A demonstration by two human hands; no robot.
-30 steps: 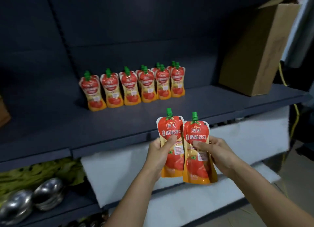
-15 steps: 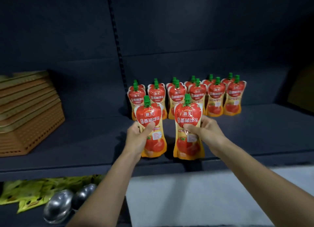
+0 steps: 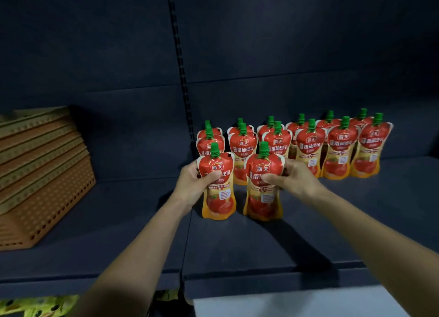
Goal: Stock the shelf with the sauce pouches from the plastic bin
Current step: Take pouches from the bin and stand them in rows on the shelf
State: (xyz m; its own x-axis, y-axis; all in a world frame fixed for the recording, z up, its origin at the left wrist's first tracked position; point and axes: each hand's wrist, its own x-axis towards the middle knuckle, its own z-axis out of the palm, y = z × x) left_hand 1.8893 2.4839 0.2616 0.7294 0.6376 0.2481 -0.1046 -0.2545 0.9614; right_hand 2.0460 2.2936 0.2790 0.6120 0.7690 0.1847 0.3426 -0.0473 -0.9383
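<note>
Head view, left hand (image 3: 190,186) gripping one tomato sauce pouch (image 3: 218,188), right hand (image 3: 293,181) gripping another pouch (image 3: 262,190), both upright, seemingly touching the shelf (image 3: 237,245), before stocked pouch rows (image 3: 308,145).

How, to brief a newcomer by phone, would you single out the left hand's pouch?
On the dark shelf, right of the stacked orange trays, stand rows of red sauce pouches. Two more are held in front; it is the left pouch, gripped by the left hand, nearest the trays.
</note>
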